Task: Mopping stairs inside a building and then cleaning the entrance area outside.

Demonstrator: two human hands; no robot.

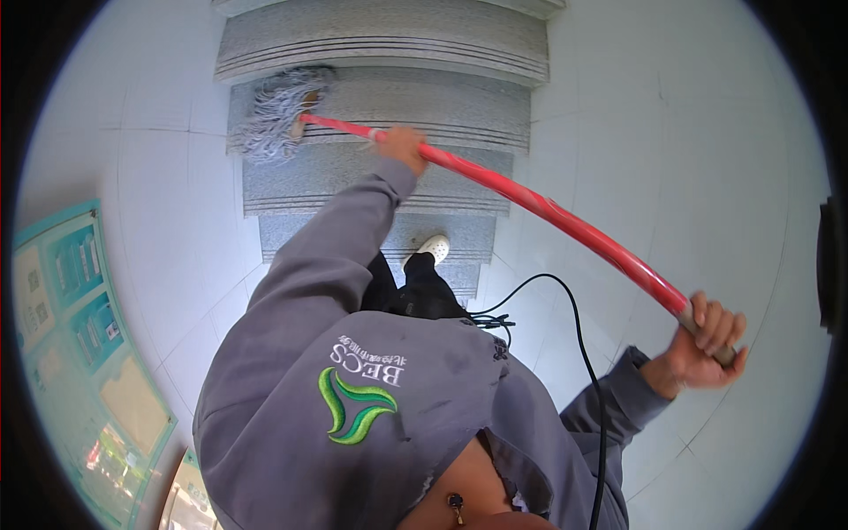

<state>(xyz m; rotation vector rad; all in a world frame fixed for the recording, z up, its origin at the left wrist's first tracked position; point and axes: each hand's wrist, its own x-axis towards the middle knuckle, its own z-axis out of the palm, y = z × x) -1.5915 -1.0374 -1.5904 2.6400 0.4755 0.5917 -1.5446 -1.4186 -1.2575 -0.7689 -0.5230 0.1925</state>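
Note:
A string mop head (281, 116) with grey-white strands lies at the left end of a grey stone stair step, its strands hanging over the step's edge. Its red handle (550, 209) runs from there to the right, across in front of me. My left hand (403, 147) is closed around the lower part of the handle, close to the mop head. At the far right, my right hand (712, 344) holds the grey top end of the handle, with its fingers wrapped around it.
Grey stairs (384, 40) with dark grooved lines rise ahead between white tiled walls (616, 132). A white clog (434, 248) stands on a lower step. Teal-framed notice boards (139, 397) hang at the left. A black cable (589, 358) loops beside my right arm.

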